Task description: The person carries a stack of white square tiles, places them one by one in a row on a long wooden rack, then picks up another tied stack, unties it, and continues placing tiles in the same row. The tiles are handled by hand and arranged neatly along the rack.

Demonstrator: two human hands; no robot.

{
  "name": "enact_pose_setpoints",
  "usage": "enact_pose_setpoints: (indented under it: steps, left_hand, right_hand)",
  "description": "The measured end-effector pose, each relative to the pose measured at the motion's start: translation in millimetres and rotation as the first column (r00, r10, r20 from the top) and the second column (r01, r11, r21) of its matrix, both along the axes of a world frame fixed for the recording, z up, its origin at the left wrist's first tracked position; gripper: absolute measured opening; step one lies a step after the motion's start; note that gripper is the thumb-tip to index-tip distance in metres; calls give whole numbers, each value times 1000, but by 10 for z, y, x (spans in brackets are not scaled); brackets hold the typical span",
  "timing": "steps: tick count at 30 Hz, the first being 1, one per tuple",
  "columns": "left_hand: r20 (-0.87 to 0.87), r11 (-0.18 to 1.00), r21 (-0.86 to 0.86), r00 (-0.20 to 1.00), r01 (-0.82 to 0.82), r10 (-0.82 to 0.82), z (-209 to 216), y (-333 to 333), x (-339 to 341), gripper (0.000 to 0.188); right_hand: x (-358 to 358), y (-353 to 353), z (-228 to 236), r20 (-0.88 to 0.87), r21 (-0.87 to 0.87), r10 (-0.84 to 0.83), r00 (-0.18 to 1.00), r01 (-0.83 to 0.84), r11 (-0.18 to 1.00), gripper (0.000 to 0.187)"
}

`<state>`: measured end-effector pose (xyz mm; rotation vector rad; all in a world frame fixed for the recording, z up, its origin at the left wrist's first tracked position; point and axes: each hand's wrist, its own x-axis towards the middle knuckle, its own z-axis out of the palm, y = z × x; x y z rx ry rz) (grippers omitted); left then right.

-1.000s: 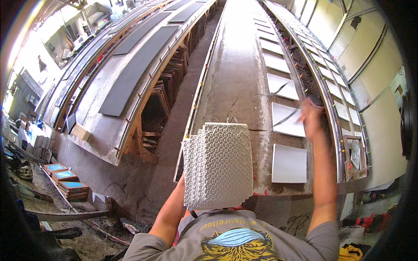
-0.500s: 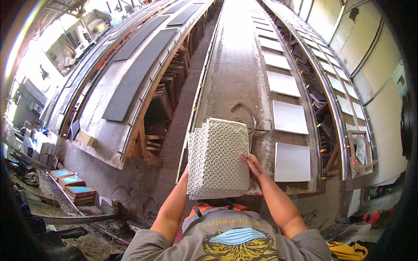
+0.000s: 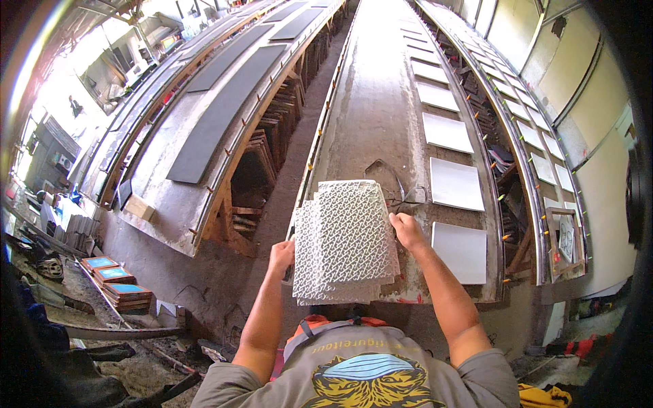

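In front of my body is a stack of thin sheets (image 3: 354,234), white with a small grey-green repeating pattern. Its layers are unevenly stacked, with some edges stepping out at the left and bottom. My left hand (image 3: 281,258) is closed on the stack's left edge, fingers curled. At the right edge my right hand (image 3: 407,231) pinches the sheets between thumb and fingers. Whether they are paper or cloth I cannot tell. Beneath and beyond them runs a long grey table (image 3: 354,129), with a dark looped cord or strap (image 3: 391,178) lying just past the stack.
White rectangular pieces (image 3: 456,183) lie in a row along the table's right side. To the left, a parallel table carries long dark panels (image 3: 224,112), with wooden frames (image 3: 262,163) stored below. Blue-screened frames (image 3: 126,289) are piled on the floor. Another table (image 3: 544,183) stands right.
My left hand has come into view at the stack's left edge. The right hand has shifted slightly right and up, and the sheets sit a little flatter and more spread out.
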<state>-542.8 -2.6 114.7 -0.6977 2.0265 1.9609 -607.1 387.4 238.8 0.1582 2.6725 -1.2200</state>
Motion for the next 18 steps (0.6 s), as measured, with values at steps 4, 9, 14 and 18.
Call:
enact_pose_setpoints:
  steps: [4,9,14,18]
  left_hand:
    - [-45,985,51,985,-163,165,347,-75,-32,55]
    - [-153,985,50,973,-165,171,865,255,38,68]
    - [-494,964,-86,851,-251,177,1103,367,-71,59]
    - [-650,859,-511,645,22,-403,2160,928,-207,107]
  right_hand:
    - [95,-18,14,-200,142,161,966,-134,981,26]
    - [204,-147,117,-235,23,161,958,-160,987,29]
    - [-232,106,577,-311,15,270,911,-280,960,32]
    - [-263,-173,1669,-320,-9,592,740,-628,779,28]
